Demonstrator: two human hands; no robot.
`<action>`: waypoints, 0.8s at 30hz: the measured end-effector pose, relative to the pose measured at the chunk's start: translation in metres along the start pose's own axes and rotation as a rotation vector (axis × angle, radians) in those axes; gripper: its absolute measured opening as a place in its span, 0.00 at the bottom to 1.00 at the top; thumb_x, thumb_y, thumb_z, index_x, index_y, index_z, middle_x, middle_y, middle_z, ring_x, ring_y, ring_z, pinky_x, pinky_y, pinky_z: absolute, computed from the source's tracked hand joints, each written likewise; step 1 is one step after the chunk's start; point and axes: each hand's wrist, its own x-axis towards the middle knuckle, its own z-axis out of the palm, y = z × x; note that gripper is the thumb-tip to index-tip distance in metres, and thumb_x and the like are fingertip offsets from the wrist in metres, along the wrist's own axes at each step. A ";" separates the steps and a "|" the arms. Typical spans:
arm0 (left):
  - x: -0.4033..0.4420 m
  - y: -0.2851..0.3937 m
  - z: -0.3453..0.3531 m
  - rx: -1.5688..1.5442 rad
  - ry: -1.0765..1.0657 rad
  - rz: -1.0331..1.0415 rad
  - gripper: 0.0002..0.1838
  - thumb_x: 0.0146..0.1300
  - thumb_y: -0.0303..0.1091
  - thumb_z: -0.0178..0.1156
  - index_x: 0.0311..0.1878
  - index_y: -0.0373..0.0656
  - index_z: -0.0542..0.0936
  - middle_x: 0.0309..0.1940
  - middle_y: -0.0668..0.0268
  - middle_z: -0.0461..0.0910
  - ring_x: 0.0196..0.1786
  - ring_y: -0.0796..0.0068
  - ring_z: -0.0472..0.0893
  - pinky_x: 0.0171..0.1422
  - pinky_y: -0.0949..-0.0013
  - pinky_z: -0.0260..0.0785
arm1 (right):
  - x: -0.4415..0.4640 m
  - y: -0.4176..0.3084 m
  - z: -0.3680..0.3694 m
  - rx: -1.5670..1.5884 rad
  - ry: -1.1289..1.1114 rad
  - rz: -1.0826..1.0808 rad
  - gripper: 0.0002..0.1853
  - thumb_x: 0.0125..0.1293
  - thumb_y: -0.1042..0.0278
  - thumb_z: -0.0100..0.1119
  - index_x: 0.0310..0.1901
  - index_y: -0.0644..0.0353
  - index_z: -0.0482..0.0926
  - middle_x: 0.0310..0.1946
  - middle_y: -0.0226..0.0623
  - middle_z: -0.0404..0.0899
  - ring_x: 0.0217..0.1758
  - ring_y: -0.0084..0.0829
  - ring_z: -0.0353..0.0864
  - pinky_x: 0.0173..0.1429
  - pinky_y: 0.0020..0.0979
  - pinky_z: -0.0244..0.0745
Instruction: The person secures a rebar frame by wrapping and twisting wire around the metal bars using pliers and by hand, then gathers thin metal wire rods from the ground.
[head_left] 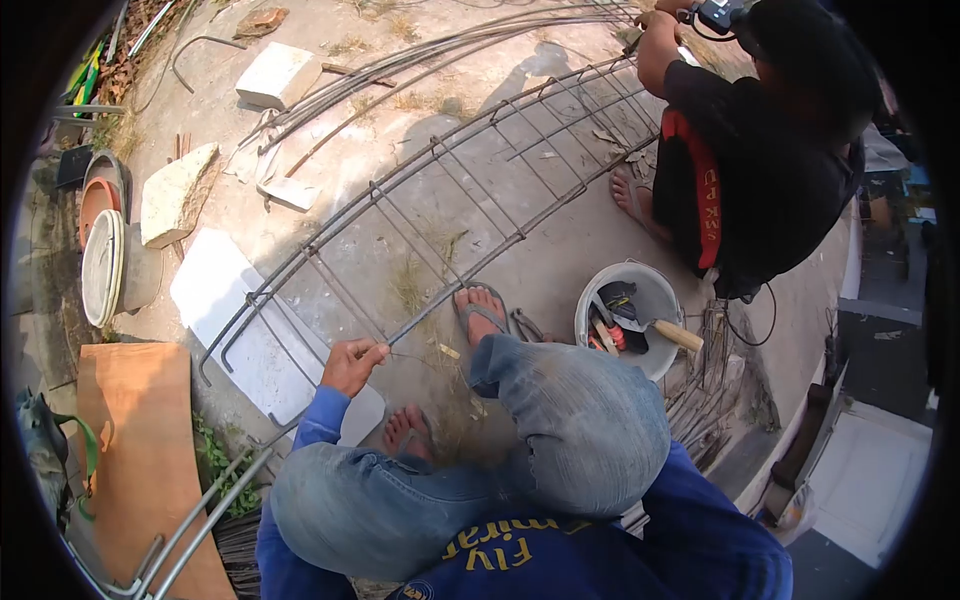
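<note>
Pinching with the left hand (350, 367), thumb against fingers; cannot tell about the right hand, out of view. Looking at the steel frame (520, 236), stretched over bare ground toward a person in black (775, 180). Noting a bucket (655, 290) of tools beyond the right knee (600, 420), then likely pincers (527, 325) beside the right foot (482, 308). Making out a thin wire (408, 356) at the fingertips, close to the near bar (490, 259). Probably wiring a joint; calls for holding wire snug, pincers within reach.
</note>
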 end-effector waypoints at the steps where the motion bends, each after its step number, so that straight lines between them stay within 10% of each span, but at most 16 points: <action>1: 0.001 0.003 -0.002 0.000 -0.011 -0.002 0.24 0.66 0.52 0.68 0.33 0.35 0.87 0.23 0.69 0.80 0.30 0.80 0.75 0.36 0.70 0.66 | -0.001 -0.002 -0.005 0.096 -0.076 -0.001 0.30 0.78 0.59 0.55 0.75 0.65 0.64 0.64 0.47 0.75 0.67 0.41 0.77 0.74 0.37 0.70; 12: 0.007 -0.013 0.002 0.048 0.018 0.056 0.22 0.67 0.51 0.67 0.33 0.37 0.87 0.25 0.70 0.82 0.28 0.80 0.75 0.36 0.70 0.68 | -0.105 -0.033 -0.065 0.584 -0.280 -0.263 0.27 0.78 0.59 0.57 0.73 0.62 0.70 0.57 0.36 0.80 0.60 0.28 0.79 0.69 0.30 0.71; 16: 0.002 0.000 0.003 0.045 0.061 0.031 0.22 0.66 0.53 0.67 0.35 0.39 0.88 0.26 0.70 0.83 0.26 0.79 0.76 0.33 0.70 0.69 | -0.188 -0.047 -0.127 0.484 -0.033 -0.548 0.26 0.78 0.59 0.58 0.71 0.61 0.72 0.53 0.31 0.81 0.57 0.22 0.79 0.66 0.27 0.72; 24: 0.005 -0.004 0.008 0.199 0.149 0.165 0.23 0.66 0.53 0.67 0.37 0.39 0.90 0.25 0.70 0.84 0.25 0.80 0.76 0.32 0.71 0.68 | -0.356 -0.089 -0.254 -0.445 0.843 -0.615 0.29 0.70 0.73 0.57 0.73 0.46 0.72 0.52 0.50 0.84 0.56 0.51 0.84 0.61 0.46 0.76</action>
